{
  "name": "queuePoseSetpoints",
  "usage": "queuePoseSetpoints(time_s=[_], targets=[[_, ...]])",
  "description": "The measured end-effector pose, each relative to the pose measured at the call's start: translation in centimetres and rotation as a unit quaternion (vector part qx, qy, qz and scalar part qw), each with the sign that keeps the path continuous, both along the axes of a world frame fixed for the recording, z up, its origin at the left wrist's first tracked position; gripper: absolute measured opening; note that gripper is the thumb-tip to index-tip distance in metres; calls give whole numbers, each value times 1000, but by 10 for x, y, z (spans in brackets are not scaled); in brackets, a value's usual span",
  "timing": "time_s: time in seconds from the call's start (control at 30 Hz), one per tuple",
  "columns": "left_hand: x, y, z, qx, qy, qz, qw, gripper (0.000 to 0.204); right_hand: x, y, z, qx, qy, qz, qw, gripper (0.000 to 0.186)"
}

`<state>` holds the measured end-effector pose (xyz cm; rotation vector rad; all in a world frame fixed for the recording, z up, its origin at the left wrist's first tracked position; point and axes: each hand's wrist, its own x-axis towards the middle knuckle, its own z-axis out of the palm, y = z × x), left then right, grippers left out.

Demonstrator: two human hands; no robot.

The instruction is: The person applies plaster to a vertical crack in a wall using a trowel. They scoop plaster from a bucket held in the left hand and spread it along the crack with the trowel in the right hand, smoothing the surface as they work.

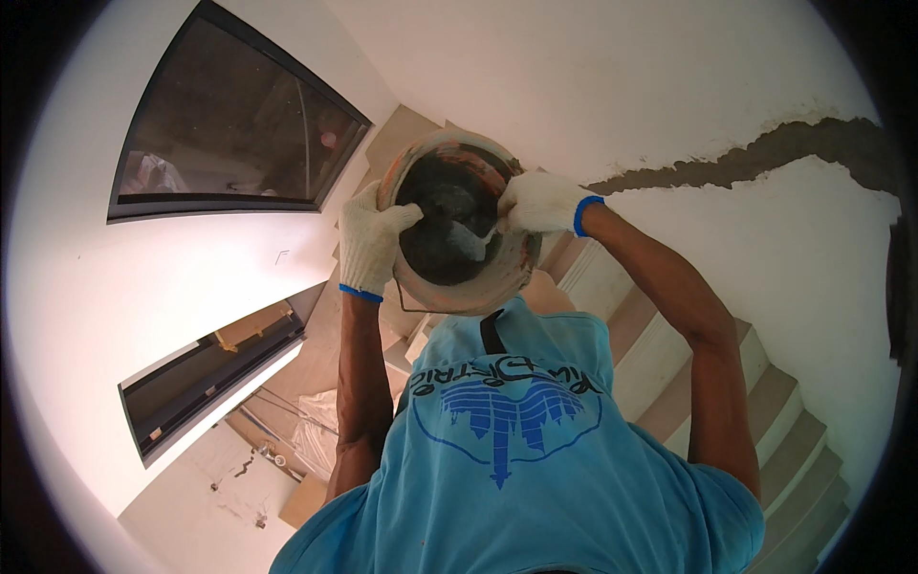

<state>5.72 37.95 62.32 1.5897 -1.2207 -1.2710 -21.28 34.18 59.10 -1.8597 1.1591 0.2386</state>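
Note:
A round bucket (pixel 469 299) with a worn, plaster-smeared rim is tipped so that its dark inside faces me. My left hand (pixel 373 234), in a white knit glove with a blue cuff, grips the left rim, its thumb bent over the edge to the inside. At the right rim my right hand (pixel 538 202), gloved alike, is closed with its fingertips reaching into the bucket. A pale grey patch (pixel 469 242) shows on the inner bottom near those fingers; whether it is a tool blade or wet paste I cannot tell. The bucket's thin wire handle (pixel 402 298) hangs at lower left.
Tiled stairs (pixel 765 392) run down along the right and beneath me. A white wall with a rough grey mortar strip (pixel 736 167) stands at right. On the left are a dark-framed window (pixel 239 124) and a lower opening (pixel 210 373). Clear plastic sheeting (pixel 316 430) lies below.

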Motion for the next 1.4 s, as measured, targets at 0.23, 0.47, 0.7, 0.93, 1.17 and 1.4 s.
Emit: queuePoseSetpoints(time_s=[0.23,0.47,0.7,0.93,1.17,1.4], targets=[[6,-1,4,19,-18,-9,1000,51,-9,-1,13,63,-58,-27,996,38],[22,1,9,0,-42,2,999,49,-55,6,35,204,-119,-160,958,30],[35,4,8,12,-20,40,999,49,-76,54,11,272,-342,-300,848,24],[46,-2,-6,-36,27,56,997,35,-79,102,-8,247,-484,-330,772,47],[50,-12,8,-35,129,30,990,57,-75,136,65,107,-652,-485,573,60],[39,-17,9,16,61,46,997,50,-142,148,185,-69,-750,-462,469,74]])
